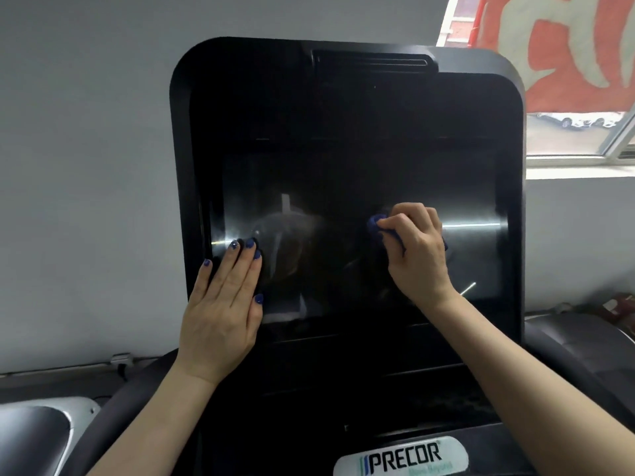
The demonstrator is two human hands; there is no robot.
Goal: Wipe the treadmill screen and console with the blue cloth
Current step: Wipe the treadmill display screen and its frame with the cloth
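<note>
**Screen wipe under way, console not yet reached**

Blue cloth (378, 228) sits bunched against the dark screen (343, 207), right of centre, pinched by the right hand (417, 249). The left hand (225, 304) lies flat, fingers straight, on the screen's left edge. Judging by position, the console (360, 383) below and upper panel remain to wipe

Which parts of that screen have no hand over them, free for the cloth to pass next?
Bare glass lies between the left hand and right hand, and across the screen above both. A narrow strip sits right of the blue cloth. The lower left corner is covered.
</note>
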